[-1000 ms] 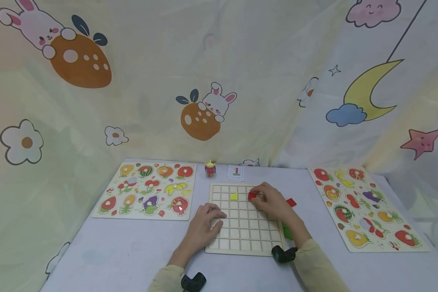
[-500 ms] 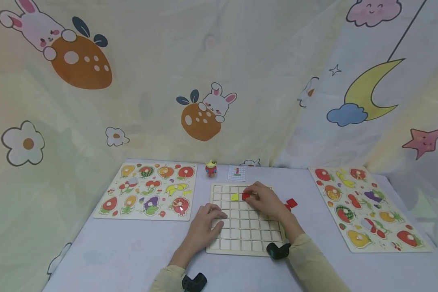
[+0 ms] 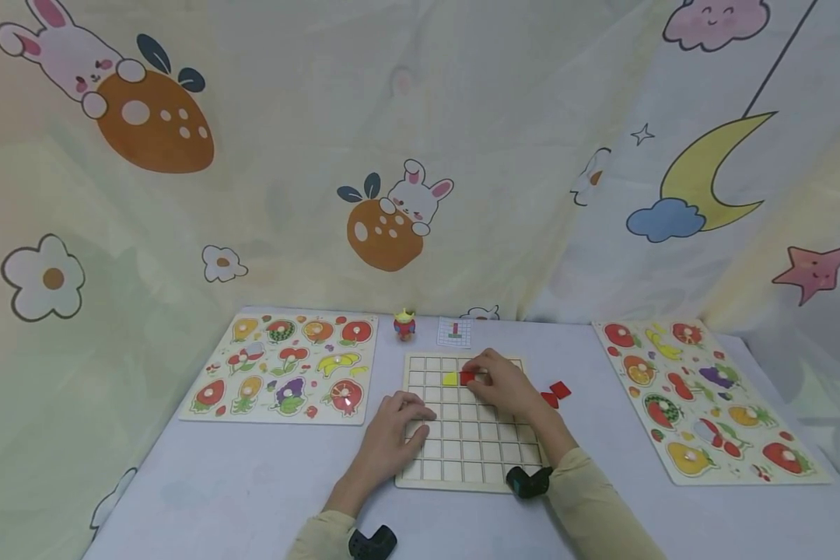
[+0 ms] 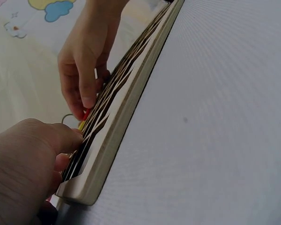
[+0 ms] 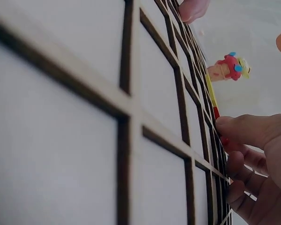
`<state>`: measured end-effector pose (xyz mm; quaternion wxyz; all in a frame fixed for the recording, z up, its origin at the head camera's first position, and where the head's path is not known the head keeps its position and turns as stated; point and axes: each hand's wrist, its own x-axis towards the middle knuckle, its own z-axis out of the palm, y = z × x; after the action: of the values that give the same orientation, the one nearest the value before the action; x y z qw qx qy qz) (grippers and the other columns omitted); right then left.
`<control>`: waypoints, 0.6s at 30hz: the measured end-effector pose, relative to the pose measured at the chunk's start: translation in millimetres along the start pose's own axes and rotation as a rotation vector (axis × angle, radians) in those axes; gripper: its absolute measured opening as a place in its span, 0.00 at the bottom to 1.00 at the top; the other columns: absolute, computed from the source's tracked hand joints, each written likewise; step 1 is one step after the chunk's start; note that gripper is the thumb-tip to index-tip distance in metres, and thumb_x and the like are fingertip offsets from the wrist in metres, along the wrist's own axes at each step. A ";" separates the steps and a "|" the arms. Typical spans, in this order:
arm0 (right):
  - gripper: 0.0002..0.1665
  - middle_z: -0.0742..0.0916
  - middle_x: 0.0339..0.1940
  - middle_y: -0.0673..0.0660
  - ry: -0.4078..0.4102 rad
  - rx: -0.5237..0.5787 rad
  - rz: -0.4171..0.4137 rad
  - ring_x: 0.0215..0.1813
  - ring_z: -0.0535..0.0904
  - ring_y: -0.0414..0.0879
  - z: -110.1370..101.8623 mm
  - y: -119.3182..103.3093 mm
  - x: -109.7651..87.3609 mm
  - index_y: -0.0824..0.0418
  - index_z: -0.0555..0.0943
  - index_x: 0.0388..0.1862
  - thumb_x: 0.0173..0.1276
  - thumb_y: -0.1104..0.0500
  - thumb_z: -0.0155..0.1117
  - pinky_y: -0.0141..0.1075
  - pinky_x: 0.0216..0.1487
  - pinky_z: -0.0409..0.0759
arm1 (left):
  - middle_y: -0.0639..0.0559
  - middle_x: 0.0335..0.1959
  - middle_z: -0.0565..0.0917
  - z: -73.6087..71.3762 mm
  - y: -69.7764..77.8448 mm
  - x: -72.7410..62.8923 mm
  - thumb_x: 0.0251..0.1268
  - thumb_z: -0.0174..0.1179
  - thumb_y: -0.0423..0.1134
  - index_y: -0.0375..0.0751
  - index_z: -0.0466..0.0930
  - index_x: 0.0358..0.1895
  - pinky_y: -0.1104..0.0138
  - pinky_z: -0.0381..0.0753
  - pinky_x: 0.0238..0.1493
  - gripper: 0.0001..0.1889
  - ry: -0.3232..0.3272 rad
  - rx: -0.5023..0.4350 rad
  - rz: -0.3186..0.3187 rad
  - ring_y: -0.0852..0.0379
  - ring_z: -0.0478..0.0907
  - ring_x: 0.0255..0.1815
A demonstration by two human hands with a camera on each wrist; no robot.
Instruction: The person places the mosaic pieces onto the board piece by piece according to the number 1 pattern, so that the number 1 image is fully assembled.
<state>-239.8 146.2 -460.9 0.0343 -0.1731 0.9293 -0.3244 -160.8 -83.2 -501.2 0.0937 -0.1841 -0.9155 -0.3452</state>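
Observation:
A wooden grid board (image 3: 471,450) with square cells lies flat in the middle of the table. My right hand (image 3: 507,386) pinches a red square tile (image 3: 467,378) between thumb and fingertips, in the upper part of the grid. Directly left of that tile, a yellow square tile (image 3: 450,379) occupies a cell. The right wrist view shows the thumb of the right hand (image 5: 264,150) on the red piece at the grid's surface. With relaxed fingers, my left hand (image 3: 392,429) rests on the board's left edge; its thumb touches the rim area in the left wrist view.
Loose red tiles (image 3: 560,390) lie right of the board. Behind it stand a small toy figure (image 3: 404,326) and a gridded pattern card (image 3: 454,332). One fruit puzzle board (image 3: 273,411) lies at left, another fruit board (image 3: 693,420) at right.
My right hand has moved left over the grid with the red tile, bringing it beside the yellow tile. More of the loose red tiles shows at right. The left hand stays in place.

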 end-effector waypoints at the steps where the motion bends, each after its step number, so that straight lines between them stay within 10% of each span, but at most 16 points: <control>1: 0.13 0.80 0.46 0.49 0.000 0.003 0.002 0.37 0.72 0.43 0.2 0.2 0.1 0.53 0.81 0.48 0.63 0.57 0.63 0.36 0.41 0.73 | 0.62 0.49 0.74 0.2 0.0 0.0 0.60 0.62 0.41 0.59 0.82 0.44 0.64 0.73 0.47 0.10 0.000 0.003 0.000 0.63 0.66 0.49; 18: 0.13 0.79 0.44 0.49 -0.002 0.009 0.000 0.38 0.72 0.43 2.4 1.6 -0.1 0.53 0.82 0.47 0.62 0.56 0.64 0.36 0.41 0.73 | 0.61 0.49 0.75 -0.6 0.7 -0.5 0.60 0.62 0.41 0.58 0.82 0.43 0.64 0.73 0.47 0.09 -0.001 -0.011 0.008 0.62 0.67 0.49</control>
<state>-239.7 146.0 -463.8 0.0361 -0.1735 0.9277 -0.3286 -160.1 -83.3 -500.5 0.0934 -0.1882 -0.9129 -0.3499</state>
